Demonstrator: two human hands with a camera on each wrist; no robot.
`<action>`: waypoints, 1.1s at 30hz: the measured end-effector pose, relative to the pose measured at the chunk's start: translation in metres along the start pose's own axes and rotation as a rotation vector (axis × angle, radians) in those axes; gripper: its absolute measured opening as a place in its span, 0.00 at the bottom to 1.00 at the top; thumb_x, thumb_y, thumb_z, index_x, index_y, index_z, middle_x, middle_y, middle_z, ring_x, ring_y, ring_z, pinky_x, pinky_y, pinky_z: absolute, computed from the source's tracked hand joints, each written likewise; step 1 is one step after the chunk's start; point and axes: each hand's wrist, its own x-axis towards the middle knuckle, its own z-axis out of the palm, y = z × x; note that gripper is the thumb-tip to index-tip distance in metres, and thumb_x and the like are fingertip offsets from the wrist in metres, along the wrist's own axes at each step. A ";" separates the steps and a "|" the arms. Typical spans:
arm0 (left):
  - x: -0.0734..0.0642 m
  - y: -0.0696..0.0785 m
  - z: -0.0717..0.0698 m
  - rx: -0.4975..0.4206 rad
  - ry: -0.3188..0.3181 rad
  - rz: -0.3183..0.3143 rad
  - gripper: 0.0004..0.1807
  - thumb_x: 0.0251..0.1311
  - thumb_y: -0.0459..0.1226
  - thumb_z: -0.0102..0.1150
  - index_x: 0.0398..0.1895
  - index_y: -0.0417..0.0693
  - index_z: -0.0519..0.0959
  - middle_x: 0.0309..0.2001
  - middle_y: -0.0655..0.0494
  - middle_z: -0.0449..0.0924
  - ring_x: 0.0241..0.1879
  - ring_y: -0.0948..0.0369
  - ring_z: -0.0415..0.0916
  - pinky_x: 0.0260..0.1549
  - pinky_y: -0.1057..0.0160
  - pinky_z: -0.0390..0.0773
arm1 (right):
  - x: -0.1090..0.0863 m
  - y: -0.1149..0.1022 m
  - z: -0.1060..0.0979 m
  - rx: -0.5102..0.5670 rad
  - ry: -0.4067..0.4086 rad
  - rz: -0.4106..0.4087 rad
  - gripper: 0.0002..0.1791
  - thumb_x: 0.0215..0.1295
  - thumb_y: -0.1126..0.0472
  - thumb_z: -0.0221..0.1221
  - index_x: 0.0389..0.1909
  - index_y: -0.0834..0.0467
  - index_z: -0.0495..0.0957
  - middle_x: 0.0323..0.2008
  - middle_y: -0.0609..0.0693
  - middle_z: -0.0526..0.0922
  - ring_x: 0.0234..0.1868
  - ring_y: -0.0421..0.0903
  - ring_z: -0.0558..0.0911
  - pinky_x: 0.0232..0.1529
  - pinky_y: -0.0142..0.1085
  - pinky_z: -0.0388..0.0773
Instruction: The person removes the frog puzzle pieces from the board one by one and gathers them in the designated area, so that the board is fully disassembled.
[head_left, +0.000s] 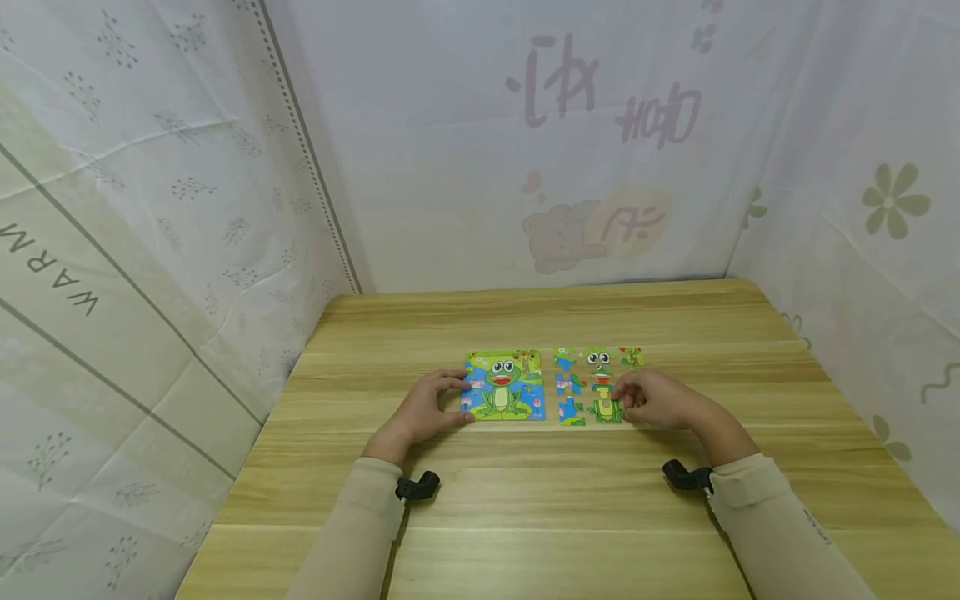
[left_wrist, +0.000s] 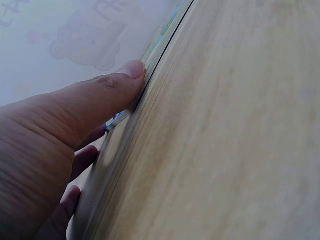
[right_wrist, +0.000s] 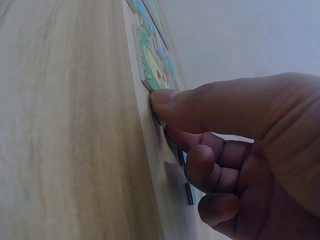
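Note:
A square frog picture board lies flat on the table. My left hand rests at its left side, fingers along the edge and thumb on the lower left corner. To the right, loose jigsaw pieces lie in rough rows that repeat the frog picture, with gaps between some of them. My right hand is at the right of these pieces, where thumb and index finger pinch a small piece, mostly hidden by the thumb. Beside the thumb lies the frog's body piece. The other fingers curl inward.
The wooden table reaches to patterned cloth at the back and along both sides. Each wrist wears a black camera mount, on the left and on the right.

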 end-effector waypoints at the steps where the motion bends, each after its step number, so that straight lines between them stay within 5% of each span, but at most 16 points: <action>1: 0.000 0.000 0.000 0.001 0.000 0.000 0.32 0.57 0.50 0.79 0.64 0.52 0.83 0.74 0.58 0.70 0.76 0.49 0.61 0.75 0.42 0.60 | 0.000 0.000 0.000 0.000 -0.001 -0.001 0.10 0.67 0.70 0.66 0.47 0.59 0.83 0.34 0.49 0.79 0.35 0.47 0.78 0.34 0.36 0.80; 19: 0.001 0.001 0.000 -0.004 -0.010 -0.010 0.32 0.58 0.50 0.79 0.65 0.52 0.82 0.75 0.58 0.69 0.77 0.50 0.60 0.76 0.43 0.59 | 0.001 -0.002 -0.002 -0.015 0.007 -0.019 0.11 0.68 0.69 0.67 0.49 0.60 0.82 0.35 0.48 0.79 0.36 0.47 0.77 0.35 0.36 0.79; 33: 0.000 0.000 0.000 0.004 -0.001 -0.011 0.32 0.58 0.50 0.79 0.64 0.51 0.82 0.75 0.58 0.69 0.77 0.50 0.60 0.76 0.43 0.59 | 0.031 -0.028 0.006 -0.042 0.029 -0.043 0.16 0.72 0.61 0.67 0.57 0.60 0.81 0.38 0.45 0.80 0.36 0.44 0.78 0.37 0.37 0.79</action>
